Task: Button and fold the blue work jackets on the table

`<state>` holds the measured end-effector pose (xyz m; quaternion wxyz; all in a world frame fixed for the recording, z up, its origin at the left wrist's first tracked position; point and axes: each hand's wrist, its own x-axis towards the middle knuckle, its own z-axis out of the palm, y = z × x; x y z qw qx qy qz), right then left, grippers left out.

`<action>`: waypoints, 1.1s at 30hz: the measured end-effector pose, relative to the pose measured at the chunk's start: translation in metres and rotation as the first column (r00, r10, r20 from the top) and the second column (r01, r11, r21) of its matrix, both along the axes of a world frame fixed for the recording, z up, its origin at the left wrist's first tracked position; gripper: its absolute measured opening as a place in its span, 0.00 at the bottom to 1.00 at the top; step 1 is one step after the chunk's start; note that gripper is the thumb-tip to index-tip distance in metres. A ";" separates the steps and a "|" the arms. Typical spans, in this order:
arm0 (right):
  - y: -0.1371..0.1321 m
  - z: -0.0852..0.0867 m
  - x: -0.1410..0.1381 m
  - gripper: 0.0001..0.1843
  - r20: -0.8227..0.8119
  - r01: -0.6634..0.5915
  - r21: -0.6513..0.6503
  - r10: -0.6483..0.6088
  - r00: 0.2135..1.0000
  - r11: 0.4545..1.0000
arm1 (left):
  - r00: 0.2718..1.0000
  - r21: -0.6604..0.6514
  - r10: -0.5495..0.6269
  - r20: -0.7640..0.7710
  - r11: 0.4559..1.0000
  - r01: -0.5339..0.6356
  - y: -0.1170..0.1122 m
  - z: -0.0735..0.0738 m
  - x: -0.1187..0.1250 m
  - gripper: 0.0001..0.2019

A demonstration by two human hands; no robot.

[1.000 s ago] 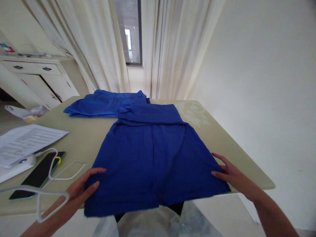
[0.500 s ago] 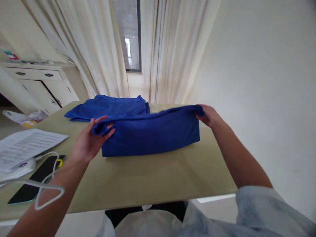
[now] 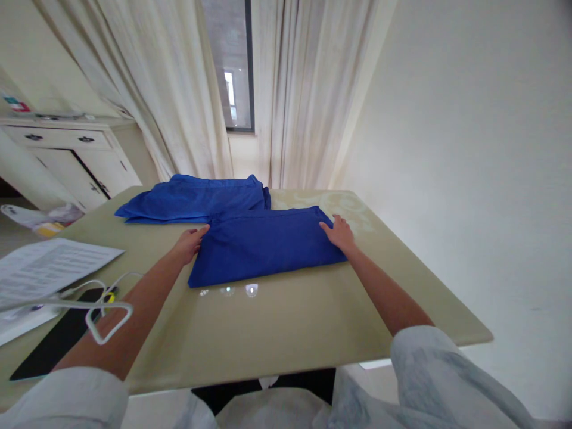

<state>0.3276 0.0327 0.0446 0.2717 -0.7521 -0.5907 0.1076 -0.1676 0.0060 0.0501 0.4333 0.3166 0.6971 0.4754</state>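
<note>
A blue garment (image 3: 263,244) lies folded into a flat rectangle on the beige table (image 3: 290,322). My left hand (image 3: 190,243) rests at its far left corner, fingers together and flat against the cloth. My right hand (image 3: 339,233) lies open on its far right corner, fingers spread. Behind it lies a second folded blue garment (image 3: 192,199), touching the first at its back edge. Neither hand grips anything.
At the left of the table are printed papers (image 3: 44,268), a dark phone (image 3: 53,339) and a white cable (image 3: 98,310) looping over my left forearm. A white cabinet (image 3: 75,155) stands at the left, curtains (image 3: 290,95) and a window behind. The table's right edge borders a white wall.
The garment lay spread toward me; both hands lifted its near edge and folded it away from me. Now it lies folded and both hands press flat on its far corners.
</note>
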 end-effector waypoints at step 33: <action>-0.183 -0.018 0.008 0.56 0.328 -0.053 -0.240 0.132 0.935 0.969 | 0.756 0.170 -0.636 -0.157 0.737 0.655 -0.114 -0.029 0.128 0.21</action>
